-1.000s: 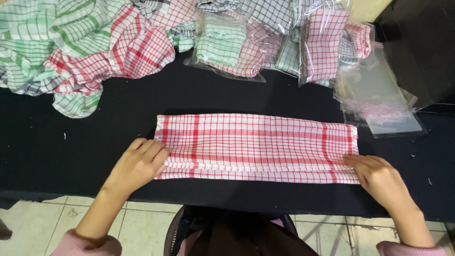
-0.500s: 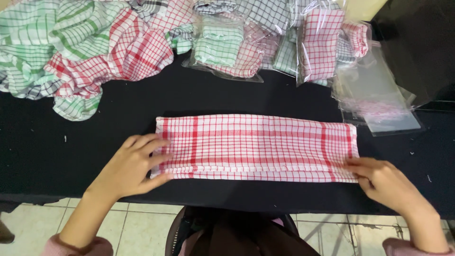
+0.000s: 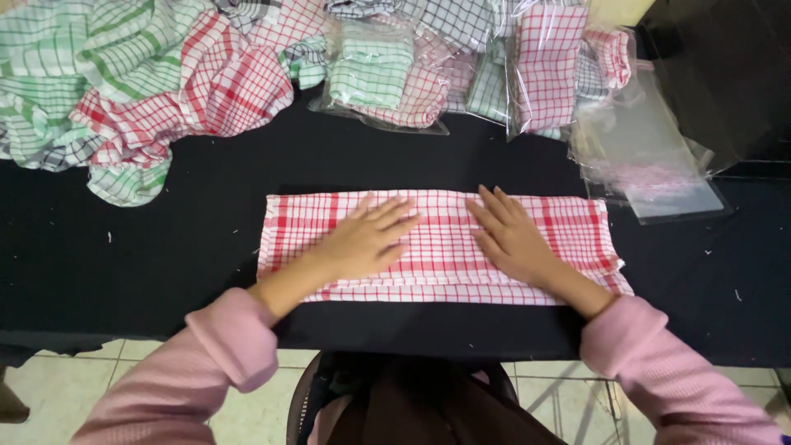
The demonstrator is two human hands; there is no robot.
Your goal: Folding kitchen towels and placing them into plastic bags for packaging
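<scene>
While left hand, right hand press flat, fingers spread, on folded red-checked cloth, clear bags hold folded cloths.

Surface: black table | centre: folded red-checked cloth | behind cloth: loose checked cloths, bagged cloths | right of cloth: empty clear bags

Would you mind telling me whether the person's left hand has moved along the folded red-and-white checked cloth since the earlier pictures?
Yes. The left hand has slid from the folded red-and-white checked cloth's left end toward its middle, now lying flat, near the right hand.
</scene>
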